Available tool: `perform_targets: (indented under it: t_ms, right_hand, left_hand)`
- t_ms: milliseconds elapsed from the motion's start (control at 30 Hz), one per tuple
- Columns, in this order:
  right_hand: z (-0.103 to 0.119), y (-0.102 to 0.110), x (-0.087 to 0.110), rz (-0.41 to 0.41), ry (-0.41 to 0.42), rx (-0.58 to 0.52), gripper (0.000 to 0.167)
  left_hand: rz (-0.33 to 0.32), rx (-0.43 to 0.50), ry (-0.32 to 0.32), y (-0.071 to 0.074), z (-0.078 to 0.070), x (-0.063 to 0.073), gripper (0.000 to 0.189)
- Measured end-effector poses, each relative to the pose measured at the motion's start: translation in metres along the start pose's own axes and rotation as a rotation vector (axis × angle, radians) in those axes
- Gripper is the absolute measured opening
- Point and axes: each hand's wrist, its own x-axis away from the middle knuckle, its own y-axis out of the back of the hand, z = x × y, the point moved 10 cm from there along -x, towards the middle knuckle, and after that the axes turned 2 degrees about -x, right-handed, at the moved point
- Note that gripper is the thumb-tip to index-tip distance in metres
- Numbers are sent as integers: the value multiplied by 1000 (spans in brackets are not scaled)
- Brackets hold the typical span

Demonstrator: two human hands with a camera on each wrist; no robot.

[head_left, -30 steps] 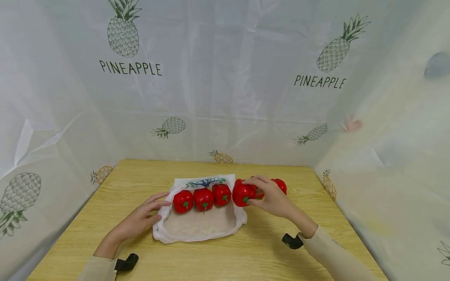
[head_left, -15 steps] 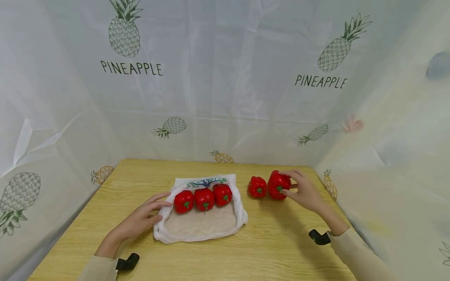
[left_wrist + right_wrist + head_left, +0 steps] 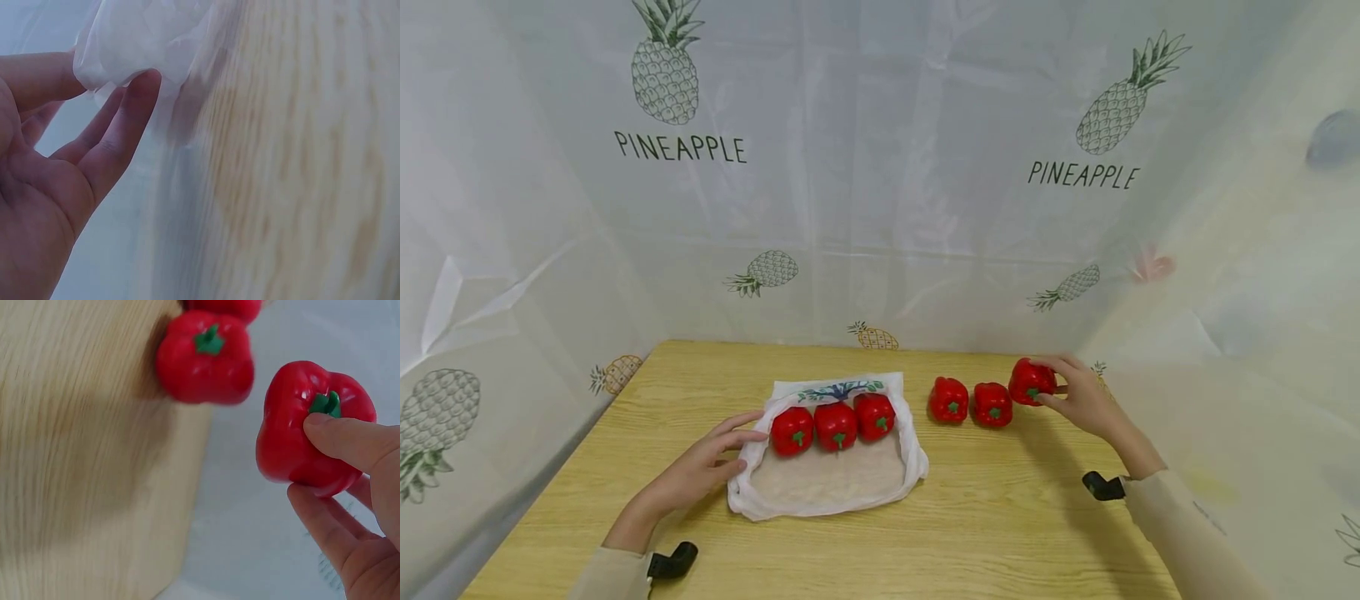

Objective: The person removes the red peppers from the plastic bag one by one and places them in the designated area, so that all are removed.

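Note:
At the right end of a short row, my right hand (image 3: 1086,402) grips a red bell pepper (image 3: 309,428), thumb beside its green stem and fingers underneath. Whether that pepper touches the table cannot be told. To its left, two more bell peppers, a near one (image 3: 992,405) and a farther one (image 3: 948,400), sit on the table. A white cloth-lined basket (image 3: 827,505) with a tree print stands in the middle, holding three red bell peppers (image 3: 835,426) along its back side. My left hand (image 3: 700,467) holds the basket's left rim, fingers over the edge and thumb outside.
The wooden table (image 3: 880,558) extends in front of the basket and to both sides. White sheeting (image 3: 880,192) printed with pineapples hangs behind and at the sides. Its right side comes close to my right hand.
My right hand has carried its bell pepper from beside the basket's right edge, past the two others, to the right end of the row. My left hand and the basket have stayed put.

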Motion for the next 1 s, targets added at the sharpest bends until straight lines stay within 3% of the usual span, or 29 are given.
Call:
perform_targets:
  t_ms: [400,633,867,1000]
  right_hand:
    - [-42,-16,8,73,-55,15,61]
    - [-57,-24,13,105,-74,-12,60]
    - [-71,-26,20,148,-110,1,58]
    - [-75,-28,22,157,-119,5,58]
  left_hand:
    - [-4,8,-5,0,0,0,36]
    - [-5,-3,21,2,1,1,38]
    - [3,-2,2,1,3,1,38]
    - [7,13,30,0,7,2,39]
